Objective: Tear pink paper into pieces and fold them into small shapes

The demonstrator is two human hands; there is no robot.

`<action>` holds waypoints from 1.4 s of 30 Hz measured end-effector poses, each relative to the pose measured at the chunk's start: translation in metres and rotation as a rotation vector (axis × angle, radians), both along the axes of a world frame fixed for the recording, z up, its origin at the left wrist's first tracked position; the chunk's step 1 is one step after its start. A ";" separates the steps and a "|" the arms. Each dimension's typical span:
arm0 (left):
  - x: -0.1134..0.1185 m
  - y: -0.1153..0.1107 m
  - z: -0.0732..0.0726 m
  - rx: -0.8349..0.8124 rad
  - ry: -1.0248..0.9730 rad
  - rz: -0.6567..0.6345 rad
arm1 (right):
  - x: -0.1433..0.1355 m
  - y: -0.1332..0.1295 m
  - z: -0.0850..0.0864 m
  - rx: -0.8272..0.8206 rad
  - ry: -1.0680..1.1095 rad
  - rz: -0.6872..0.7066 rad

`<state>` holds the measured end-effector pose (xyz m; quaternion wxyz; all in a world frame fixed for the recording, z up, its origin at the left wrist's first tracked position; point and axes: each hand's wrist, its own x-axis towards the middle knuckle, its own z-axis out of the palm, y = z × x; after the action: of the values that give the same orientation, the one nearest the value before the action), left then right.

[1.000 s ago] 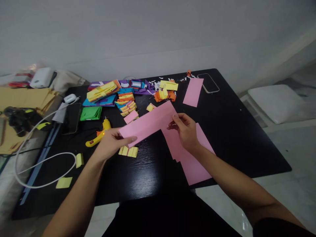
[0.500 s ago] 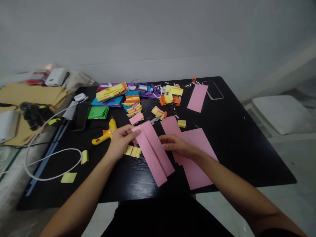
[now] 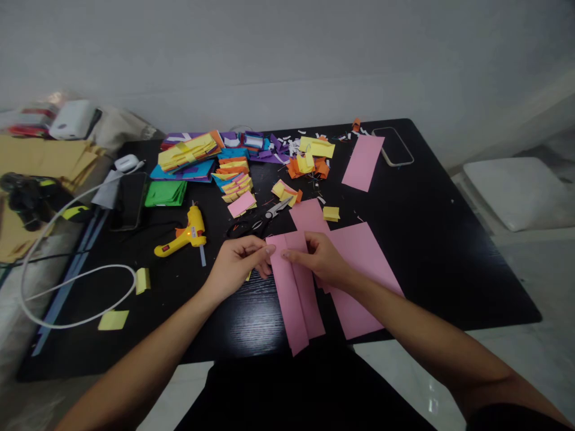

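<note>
A folded pink paper [image 3: 295,293] with a lengthwise crease hangs between my hands over the front of the table. My left hand [image 3: 242,260] pinches its upper left corner between thumb and fingers. Across from it, my right hand [image 3: 323,257] grips the top right part, thumb on the front face and fingers behind. Under and beside my right forearm lies a larger pink sheet [image 3: 366,281], with a narrower pink piece [image 3: 309,214] partly beneath it. Scissors [image 3: 277,208] rest just beyond my left hand, and a yellow glue gun [image 3: 184,233] lies to its left.
Folded yellow and orange paper strips [image 3: 236,179], a green paper stack [image 3: 166,193] and small scraps [image 3: 309,164] cover the back. A pink strip [image 3: 365,161] lies by a phone case [image 3: 394,146]. A white cable [image 3: 81,281] loops at left near a black phone [image 3: 129,200].
My right hand has moved up from the paper's edge to grip its top. The paper has shifted toward me and narrowed. The view has turned slightly, uncovering more of the scissors.
</note>
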<state>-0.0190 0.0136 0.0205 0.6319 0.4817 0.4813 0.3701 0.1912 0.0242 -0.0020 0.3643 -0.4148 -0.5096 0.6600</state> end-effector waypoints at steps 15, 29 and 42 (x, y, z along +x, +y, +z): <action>0.007 -0.008 0.004 0.100 0.099 -0.116 | -0.001 -0.004 0.003 0.226 -0.053 -0.167; 0.003 -0.013 -0.004 0.323 0.266 -0.197 | 0.000 -0.001 0.006 0.103 -0.075 -0.105; -0.015 0.002 -0.004 0.654 0.303 -0.130 | 0.001 0.000 0.005 0.029 -0.012 -0.051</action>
<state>-0.0340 0.0159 0.0163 0.3883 0.7371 0.3941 0.3881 0.1920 0.0237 0.0031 0.3841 -0.4262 -0.5105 0.6405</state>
